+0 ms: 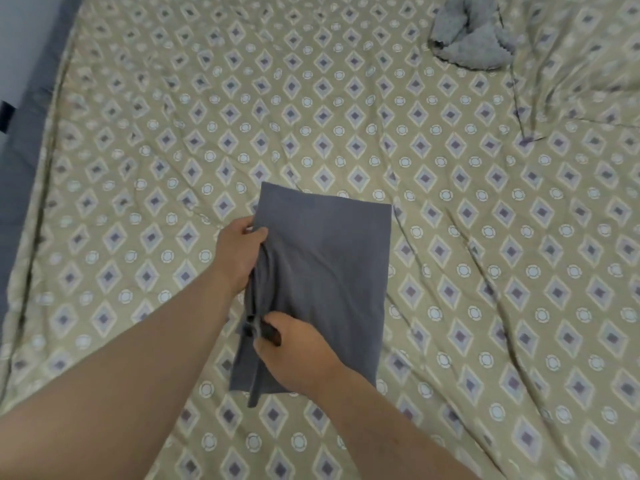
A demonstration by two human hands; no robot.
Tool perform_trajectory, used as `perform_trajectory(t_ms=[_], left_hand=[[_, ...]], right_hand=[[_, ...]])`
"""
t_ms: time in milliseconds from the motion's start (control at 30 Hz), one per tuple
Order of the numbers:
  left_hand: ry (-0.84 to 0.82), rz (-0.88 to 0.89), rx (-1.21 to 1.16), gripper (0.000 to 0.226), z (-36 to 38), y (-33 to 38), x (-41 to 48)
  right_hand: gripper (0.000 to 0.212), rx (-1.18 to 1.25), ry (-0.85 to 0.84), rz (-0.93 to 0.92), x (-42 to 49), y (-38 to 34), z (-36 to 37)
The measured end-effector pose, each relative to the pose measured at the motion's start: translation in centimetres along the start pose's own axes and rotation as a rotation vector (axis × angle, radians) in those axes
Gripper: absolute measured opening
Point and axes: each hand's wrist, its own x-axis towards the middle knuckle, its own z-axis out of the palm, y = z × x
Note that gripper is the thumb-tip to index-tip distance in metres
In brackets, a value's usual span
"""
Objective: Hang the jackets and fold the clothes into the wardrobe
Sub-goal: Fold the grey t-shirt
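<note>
A dark grey garment (332, 258) lies folded into a long rectangle on the bed, near the middle of the view. My left hand (239, 252) grips its bunched left edge about halfway up, thumb on top of the cloth. My right hand (294, 355) pinches the same left edge lower down, where the fabric gathers into a small fold. The garment's right side lies flat on the bedspread.
The bedspread (485, 237) is olive with a diamond and circle pattern and is wrinkled. A crumpled light grey fleecy item (474, 36) sits at the far right. The bed's dark edge (20, 161) runs along the left.
</note>
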Motion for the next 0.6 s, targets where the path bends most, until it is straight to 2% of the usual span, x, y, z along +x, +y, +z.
perform_trajectory(t_ms=[67,100,200,267,333,400,467,500,600], left_hand=[[-0.004,-0.087,0.076,0.010,-1.7,-2.3,-0.2],[-0.035,-0.149,0.129,0.013,-2.3,-3.5,-1.0],[-0.109,-0.242,0.260,0.012,-3.6,-7.1,-3.8],[-0.108,-0.220,0.325,0.012,-4.1,-8.7,-5.1],[-0.069,-0.236,0.302,0.012,-4.2,-9.5,-5.9],[-0.028,-0.332,0.144,0.016,-4.2,-10.0,-6.4],[0.042,-0.370,0.071,0.019,-4.0,-10.2,-6.7],[0.085,-0.346,0.119,0.023,-4.0,-10.5,-6.8],[0.139,-0.268,0.321,0.033,-3.4,-10.9,-7.7]], right_hand=[[0.035,-0.012,0.029,0.068,-0.2,1.3,0.0],[0.038,-0.007,0.116,0.122,-0.5,2.2,-0.3],[0.033,-0.057,0.454,0.299,-1.8,6.0,-1.5],[0.031,-0.061,0.566,0.457,-2.5,8.4,-1.9],[0.033,0.082,0.583,0.589,-2.7,9.7,-2.0],[0.031,0.289,0.569,0.641,-2.5,10.2,-1.9],[0.016,0.477,0.559,0.656,-2.4,10.2,-2.4],[0.008,0.575,0.561,0.667,-2.5,10.3,-2.6],[0.007,0.752,0.588,0.681,-3.3,10.7,-2.7]])
